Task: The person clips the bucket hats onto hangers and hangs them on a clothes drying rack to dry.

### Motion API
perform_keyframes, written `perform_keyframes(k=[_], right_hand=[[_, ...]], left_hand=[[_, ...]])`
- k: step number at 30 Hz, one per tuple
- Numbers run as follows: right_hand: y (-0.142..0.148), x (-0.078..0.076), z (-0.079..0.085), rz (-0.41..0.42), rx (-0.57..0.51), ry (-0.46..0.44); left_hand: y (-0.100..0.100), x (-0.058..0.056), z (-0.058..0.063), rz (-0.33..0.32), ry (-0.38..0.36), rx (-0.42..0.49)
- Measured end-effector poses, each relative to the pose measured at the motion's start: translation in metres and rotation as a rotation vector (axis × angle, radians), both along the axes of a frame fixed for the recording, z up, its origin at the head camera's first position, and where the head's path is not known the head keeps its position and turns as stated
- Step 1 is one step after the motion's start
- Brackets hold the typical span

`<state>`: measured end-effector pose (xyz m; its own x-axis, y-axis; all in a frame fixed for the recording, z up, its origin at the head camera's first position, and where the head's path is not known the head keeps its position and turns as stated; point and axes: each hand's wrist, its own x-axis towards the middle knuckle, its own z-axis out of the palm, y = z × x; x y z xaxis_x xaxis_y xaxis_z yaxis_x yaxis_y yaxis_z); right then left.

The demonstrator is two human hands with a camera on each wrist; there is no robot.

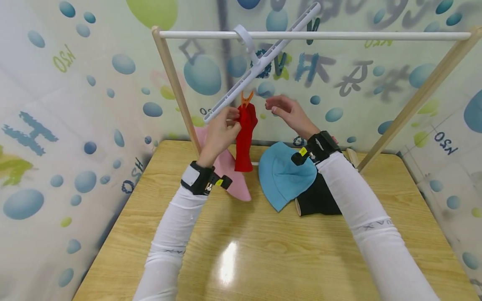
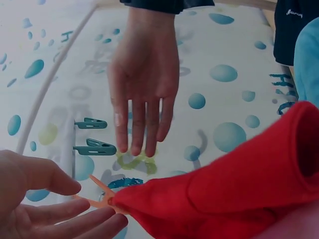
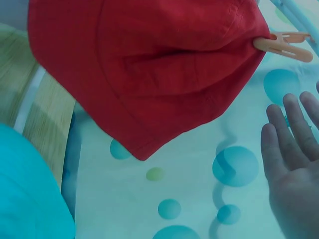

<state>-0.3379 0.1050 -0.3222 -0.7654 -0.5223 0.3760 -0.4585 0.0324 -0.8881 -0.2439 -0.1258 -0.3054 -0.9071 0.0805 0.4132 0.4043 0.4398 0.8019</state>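
Observation:
A red bucket hat hangs folded from an orange clothespin at the lower left end of a white hanger. The hanger's hook rests over the white rail, and its bar slants. My left hand is beside the hat's upper left edge. In the left wrist view its thumb and fingers stand apart near the clothespin, gripping nothing visible. To the right of the hat, my right hand is held in the air with its fingers extended, apart from the cloth. Two green clothespins show farther along the hanger.
A blue bucket hat lies on the wooden table, overlapping a black cloth item. A pink item is partly behind the left arm. The rack's wooden legs stand on both sides below the rail.

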Motion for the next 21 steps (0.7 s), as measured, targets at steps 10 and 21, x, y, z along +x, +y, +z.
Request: perform_keyframes(k=[10,21], right_hand=[[0.021,0.006,-0.003,-0.025,0.06,-0.012],[0.045,0.02,-0.005,-0.058,0.175,-0.021]], left_hand=[[0.011,0.01,0.011,-0.061,0.075,-0.048],[0.035,0.012,0.001,-0.17,0.129,-0.123]])
